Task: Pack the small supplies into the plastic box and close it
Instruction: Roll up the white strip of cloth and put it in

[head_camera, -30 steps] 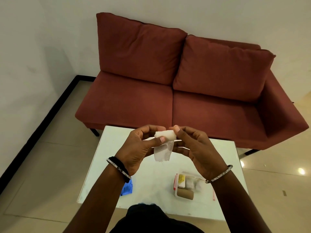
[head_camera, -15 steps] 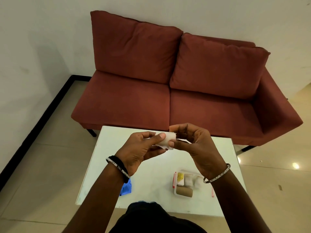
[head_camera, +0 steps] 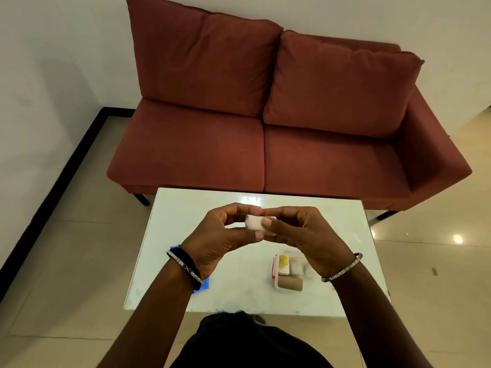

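I hold a small white gauze roll up over the white table, pinched between both hands. My left hand grips its left end with thumb and fingers; my right hand wraps its right end, thumb on top. Below my right wrist the clear plastic box lies open on the table. It holds a brown roll, a yellow and white packet and white pads. A red strip runs along its left side.
A blue object lies on the table under my left wrist, mostly hidden. A red two-seat sofa stands just beyond the table's far edge. The tiled floor surrounds the table, with a wall at the left.
The loose hanging tail of gauze seen a second ago is now rolled up into a compact roll between my fingers. Both hands stay together over the table.
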`<act>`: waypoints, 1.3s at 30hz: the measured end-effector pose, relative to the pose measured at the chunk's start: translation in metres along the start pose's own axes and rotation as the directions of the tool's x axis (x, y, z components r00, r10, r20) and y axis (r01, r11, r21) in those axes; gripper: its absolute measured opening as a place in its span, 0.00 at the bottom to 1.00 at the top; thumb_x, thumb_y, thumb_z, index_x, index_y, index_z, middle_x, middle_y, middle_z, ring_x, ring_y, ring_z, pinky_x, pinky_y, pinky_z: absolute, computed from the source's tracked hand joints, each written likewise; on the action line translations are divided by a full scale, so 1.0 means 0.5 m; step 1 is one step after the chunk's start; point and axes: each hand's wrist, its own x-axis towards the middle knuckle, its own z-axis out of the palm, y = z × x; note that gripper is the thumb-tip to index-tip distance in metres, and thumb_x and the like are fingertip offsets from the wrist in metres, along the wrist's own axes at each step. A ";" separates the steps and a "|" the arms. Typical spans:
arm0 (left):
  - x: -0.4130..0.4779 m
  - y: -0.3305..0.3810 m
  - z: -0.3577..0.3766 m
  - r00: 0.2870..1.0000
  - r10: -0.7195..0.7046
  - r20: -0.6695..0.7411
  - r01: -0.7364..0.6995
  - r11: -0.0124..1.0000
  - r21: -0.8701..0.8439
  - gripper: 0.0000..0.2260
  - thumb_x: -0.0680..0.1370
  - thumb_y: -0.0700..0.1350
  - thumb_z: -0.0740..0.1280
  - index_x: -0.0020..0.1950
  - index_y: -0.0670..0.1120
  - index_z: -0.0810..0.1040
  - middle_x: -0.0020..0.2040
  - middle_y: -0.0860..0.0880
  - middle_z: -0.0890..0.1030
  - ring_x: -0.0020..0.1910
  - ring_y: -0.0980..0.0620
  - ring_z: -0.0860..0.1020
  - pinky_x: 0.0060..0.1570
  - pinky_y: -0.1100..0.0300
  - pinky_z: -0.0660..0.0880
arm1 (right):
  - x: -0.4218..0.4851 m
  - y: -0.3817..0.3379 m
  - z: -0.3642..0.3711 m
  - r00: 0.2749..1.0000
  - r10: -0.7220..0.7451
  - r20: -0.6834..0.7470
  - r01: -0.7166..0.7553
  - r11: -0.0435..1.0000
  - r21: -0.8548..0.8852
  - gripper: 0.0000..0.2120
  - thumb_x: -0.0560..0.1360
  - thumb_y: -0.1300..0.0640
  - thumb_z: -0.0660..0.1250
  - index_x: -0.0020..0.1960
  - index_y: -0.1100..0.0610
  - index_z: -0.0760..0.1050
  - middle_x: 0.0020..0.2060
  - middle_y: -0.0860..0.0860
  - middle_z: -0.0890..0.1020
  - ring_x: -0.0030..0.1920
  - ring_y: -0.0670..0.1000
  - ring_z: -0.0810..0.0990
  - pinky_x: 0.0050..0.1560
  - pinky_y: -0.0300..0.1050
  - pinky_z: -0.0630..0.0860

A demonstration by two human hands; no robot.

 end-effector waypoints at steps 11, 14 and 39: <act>0.066 -0.152 0.070 0.974 -0.181 -0.139 0.195 0.976 0.097 0.14 0.65 0.36 0.79 0.49 0.44 0.84 0.46 0.42 0.86 0.46 0.47 0.84 0.47 0.53 0.83 | -0.045 0.147 -0.056 0.977 0.111 -0.182 -0.185 0.867 -0.462 0.11 0.69 0.57 0.78 0.51 0.57 0.86 0.43 0.51 0.88 0.44 0.52 0.86 0.49 0.43 0.80; 0.113 -0.228 0.096 0.936 -0.301 -0.182 0.319 0.945 0.078 0.11 0.66 0.34 0.78 0.46 0.43 0.83 0.43 0.42 0.85 0.42 0.46 0.83 0.46 0.53 0.83 | -0.052 0.240 -0.102 0.914 0.223 -0.339 -0.372 0.795 -0.479 0.09 0.67 0.56 0.79 0.45 0.53 0.85 0.39 0.48 0.86 0.39 0.48 0.82 0.38 0.32 0.74; 0.415 -0.784 0.186 0.867 -0.155 -0.474 0.385 0.813 0.437 0.11 0.71 0.40 0.74 0.51 0.49 0.79 0.50 0.50 0.82 0.47 0.52 0.80 0.45 0.65 0.75 | 0.207 0.859 -0.411 0.542 0.528 -0.654 -0.833 0.444 -0.331 0.14 0.70 0.52 0.75 0.47 0.63 0.84 0.46 0.59 0.86 0.54 0.62 0.81 0.43 0.42 0.69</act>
